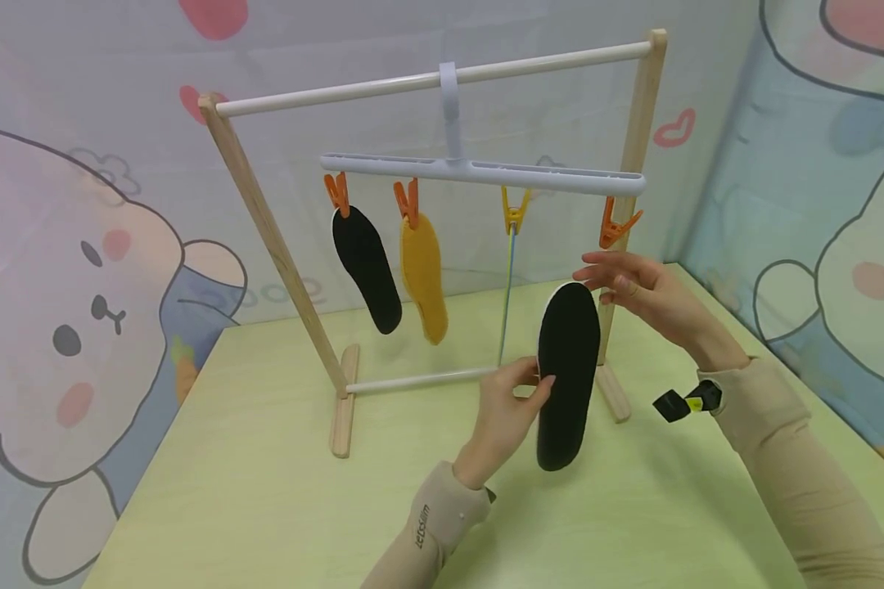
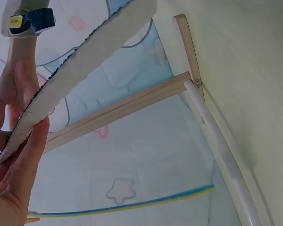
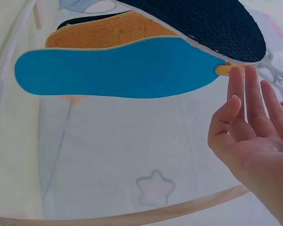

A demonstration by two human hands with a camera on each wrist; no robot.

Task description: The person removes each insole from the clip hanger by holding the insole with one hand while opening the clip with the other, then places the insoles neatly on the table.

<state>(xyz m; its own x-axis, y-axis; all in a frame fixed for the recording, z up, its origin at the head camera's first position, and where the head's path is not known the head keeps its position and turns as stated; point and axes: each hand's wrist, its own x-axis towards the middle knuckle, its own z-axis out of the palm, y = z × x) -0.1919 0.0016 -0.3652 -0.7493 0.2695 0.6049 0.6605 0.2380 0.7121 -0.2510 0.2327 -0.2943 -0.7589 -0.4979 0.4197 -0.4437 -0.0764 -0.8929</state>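
In the head view, my left hand pinches a black insole by its side edge, thumb on the dark face. The insole stands nearly upright in the air, and its pale fuzzy underside shows in the left wrist view. My right hand is at the insole's upper end, fingers extended and parted, palm bare in the right wrist view. Just above those fingers, an orange clip hangs from the grey hanger with nothing in it. To its left, a yellow clip holds a blue insole, seen edge-on from the head.
Two orange clips farther left carry another black insole and a yellow-orange insole. The hanger hooks over the white top bar of a wooden-legged rack standing on the pale table. A printed cloth closes off the back and sides.
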